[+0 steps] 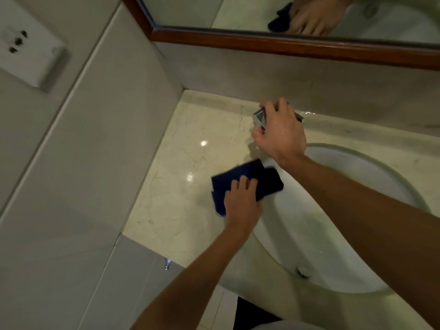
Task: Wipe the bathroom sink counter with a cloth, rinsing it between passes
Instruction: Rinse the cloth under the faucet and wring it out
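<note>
This is looking like a bathroom: a white oval sink (352, 210) is sitting sunk into a glossy marble counter (181, 182), a wood-framed mirror (285, 45) is hanging on the tiled wall above it, and a white wall socket (28, 46) is showing at the left.

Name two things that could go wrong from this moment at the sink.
1. The right hand is on the tap; opened hard, water may splash onto the counter.
2. The cloth overhangs the basin rim under the left hand; it could slip in.
</note>
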A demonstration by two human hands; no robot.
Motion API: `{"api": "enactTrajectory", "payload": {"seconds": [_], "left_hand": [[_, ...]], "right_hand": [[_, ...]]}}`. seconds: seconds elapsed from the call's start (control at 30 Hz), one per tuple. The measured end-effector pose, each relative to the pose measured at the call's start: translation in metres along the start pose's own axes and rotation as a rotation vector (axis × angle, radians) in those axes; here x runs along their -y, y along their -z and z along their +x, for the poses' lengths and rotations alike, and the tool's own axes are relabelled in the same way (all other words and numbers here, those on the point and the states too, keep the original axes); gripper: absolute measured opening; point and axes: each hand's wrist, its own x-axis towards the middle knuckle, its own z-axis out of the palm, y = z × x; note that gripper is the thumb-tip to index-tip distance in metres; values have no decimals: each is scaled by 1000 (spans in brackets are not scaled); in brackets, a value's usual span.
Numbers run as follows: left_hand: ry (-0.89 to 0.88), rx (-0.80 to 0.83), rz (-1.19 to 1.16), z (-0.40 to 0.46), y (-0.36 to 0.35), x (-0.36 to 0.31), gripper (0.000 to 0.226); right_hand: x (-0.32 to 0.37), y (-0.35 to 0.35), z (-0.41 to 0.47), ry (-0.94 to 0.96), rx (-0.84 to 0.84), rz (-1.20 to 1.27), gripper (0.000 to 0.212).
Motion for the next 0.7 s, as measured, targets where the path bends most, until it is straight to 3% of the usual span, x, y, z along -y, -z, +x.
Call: {"api": "enactTrajectory", "payload": {"seconds": [0.07, 0.2, 0.27, 0.33, 0.47, 0.53, 0.63, 0.7], "left_hand": [[26, 104, -208, -13, 7, -11, 36], [271, 243, -908, -24, 38, -28, 21], [330, 287, -1062, -18, 44, -25, 19], [386, 313, -1267, -9, 46, -22, 27], [685, 420, -1735, 10, 47, -26, 39], [705, 475, -1739, 16, 44, -27, 50], [544, 410, -1512, 29, 27, -31, 71], [460, 331, -1336, 40, 15, -35, 50]], "right_hand": [[0, 1, 0, 5, 7, 2, 48], [0, 2, 0, -12, 23, 12, 49], [0, 3, 0, -17, 31, 17, 50], [0, 4, -1, -8, 29, 27, 50], [-1, 7, -1, -42, 58, 141, 53], [-5, 13, 0, -84, 72, 332, 53], [-28, 32, -1, -98, -54, 521, 37], [-53, 39, -7, -126, -135, 481, 32]]}}
